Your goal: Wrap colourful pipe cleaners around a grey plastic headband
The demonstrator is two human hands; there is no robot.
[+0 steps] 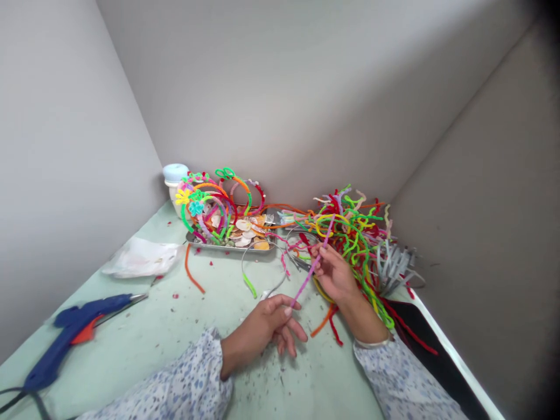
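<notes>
Holding a purple pipe cleaner (305,282) slantwise above the worktop (175,335), clamped in the left hand's grip (266,321) at its lower end and in the right hand's grip (336,275) farther up, near a tangle of coloured pipe cleaners (361,233)

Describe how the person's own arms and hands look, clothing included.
The left hand and right hand are bare, with no gloves. Both arms wear long, loose sleeves: the left sleeve and right sleeve are whitish, scattered with irregular blue spots. The left cuff looks gathered.
</notes>
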